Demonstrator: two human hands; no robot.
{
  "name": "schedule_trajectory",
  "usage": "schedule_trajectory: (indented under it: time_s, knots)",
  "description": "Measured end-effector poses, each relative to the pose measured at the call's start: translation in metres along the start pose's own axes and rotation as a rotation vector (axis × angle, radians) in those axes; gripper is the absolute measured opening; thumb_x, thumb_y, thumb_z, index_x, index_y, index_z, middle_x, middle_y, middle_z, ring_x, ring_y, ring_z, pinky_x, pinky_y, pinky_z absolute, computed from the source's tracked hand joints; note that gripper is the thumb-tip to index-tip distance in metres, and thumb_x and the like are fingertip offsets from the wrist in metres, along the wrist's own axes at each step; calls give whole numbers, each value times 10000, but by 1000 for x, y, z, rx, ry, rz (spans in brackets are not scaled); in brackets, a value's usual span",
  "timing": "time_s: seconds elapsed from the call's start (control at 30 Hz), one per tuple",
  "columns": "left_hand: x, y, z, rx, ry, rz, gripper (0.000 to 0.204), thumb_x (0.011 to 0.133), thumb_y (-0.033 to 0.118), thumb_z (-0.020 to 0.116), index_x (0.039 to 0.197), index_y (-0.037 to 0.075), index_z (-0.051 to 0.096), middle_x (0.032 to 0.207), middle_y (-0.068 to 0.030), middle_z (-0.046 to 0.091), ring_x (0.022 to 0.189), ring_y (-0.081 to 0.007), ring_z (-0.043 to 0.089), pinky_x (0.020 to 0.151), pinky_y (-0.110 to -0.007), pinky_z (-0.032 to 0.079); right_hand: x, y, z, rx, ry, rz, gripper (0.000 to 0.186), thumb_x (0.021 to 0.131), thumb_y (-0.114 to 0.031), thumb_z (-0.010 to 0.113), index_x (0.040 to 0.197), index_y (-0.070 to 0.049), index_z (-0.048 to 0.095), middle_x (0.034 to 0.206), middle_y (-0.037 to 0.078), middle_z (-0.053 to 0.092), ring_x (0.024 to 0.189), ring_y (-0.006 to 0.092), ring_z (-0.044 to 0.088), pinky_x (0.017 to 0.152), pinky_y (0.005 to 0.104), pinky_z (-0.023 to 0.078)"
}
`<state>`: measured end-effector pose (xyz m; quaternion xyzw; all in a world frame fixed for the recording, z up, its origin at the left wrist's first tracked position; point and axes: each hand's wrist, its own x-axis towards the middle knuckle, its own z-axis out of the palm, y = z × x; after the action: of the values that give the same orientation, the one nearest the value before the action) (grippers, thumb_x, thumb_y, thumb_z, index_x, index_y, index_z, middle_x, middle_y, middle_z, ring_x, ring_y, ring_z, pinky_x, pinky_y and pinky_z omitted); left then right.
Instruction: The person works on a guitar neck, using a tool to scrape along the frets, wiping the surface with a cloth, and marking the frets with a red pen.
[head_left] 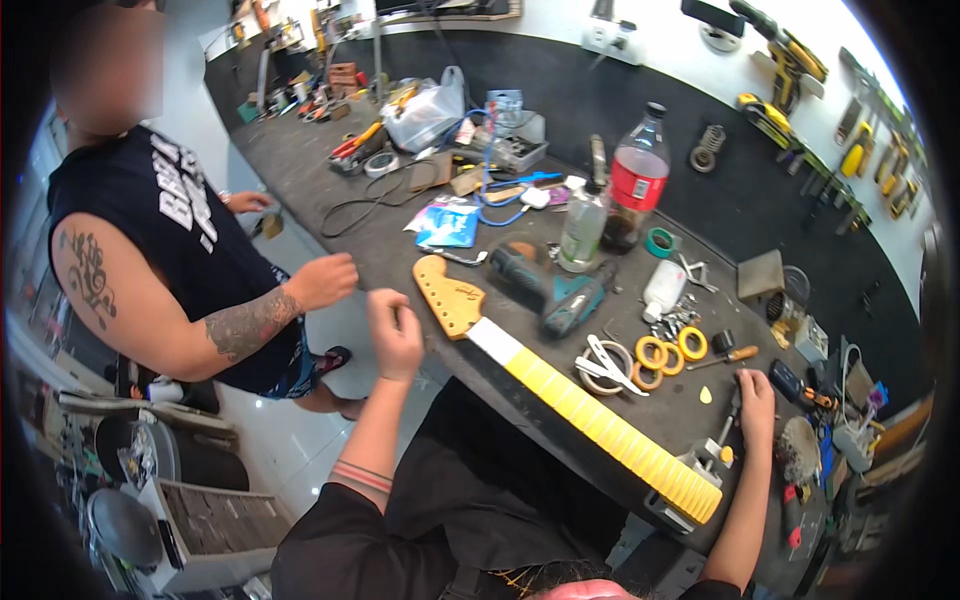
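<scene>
A guitar neck lies slantwise along the bench's front edge. Its bare wood headstock (447, 298) is at the left end, and yellow tape (600, 420) covers most of the fretboard. My left hand (397, 338) is raised off the bench, just left of the headstock and apart from it. Its fingers are curled in, with nothing visible in them. At the right, my right hand (757, 405) is low over the bench, its fingers closed by the dark handle of a slim screwdriver-like tool (734, 404). The neck's right end rests on a dark support (668, 510).
A co-worker (170, 260) stands at the left, one hand near mine. Behind the neck are a cordless drill (570, 300), a cola bottle (637, 180), a clear bottle (583, 228), tape rolls (651, 353) and a white bottle (664, 290). Tools hang on the wall.
</scene>
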<state>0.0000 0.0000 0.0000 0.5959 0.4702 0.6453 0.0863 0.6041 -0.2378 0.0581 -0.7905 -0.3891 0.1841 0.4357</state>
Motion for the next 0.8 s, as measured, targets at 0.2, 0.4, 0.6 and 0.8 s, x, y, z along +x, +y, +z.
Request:
schedule_trajectory:
  time_s: [0.2, 0.4, 0.6, 0.8]
  knots:
    - [90, -30, 44, -196, -36, -165, 147, 984, 60, 577, 1123, 15, 562, 1003, -62, 590, 946, -173, 607, 877, -320, 498, -14, -10, -4, -114, 77, -142, 313, 990, -312, 656, 1089, -18, 701, 908, 103, 715, 836, 164, 645, 779, 335, 513]
    - [94, -84, 47, 102, -150, -18, 243, 1018, 153, 584, 1175, -30, 609, 1166, -141, 640, 1107, -253, 599, 1019, -367, 458, -19, -28, -2, -279, 50, -13, 436, 938, -461, 668, 1205, -117, 690, 1042, 167, 746, 1020, 332, 711, 888, 438, 536]
    - [89, -91, 53, 230, -322, -3, 355, 1068, 221, 548, 1290, -55, 577, 1263, -185, 627, 1205, -287, 584, 1069, -368, 440, -30, -25, -13, -317, 50, 19, 459, 929, -478, 668, 1212, -117, 680, 1044, 190, 739, 1027, 358, 709, 892, 458, 537]
    - [114, -134, 41, 106, -350, -166, 433, 1088, 269, 541, 1345, -79, 545, 1273, -176, 632, 1153, -261, 627, 1025, -343, 479, -25, -11, -7, -308, 74, -30, 453, 934, -472, 655, 1207, -111, 663, 1097, 203, 733, 1078, 396, 687, 927, 496, 530]
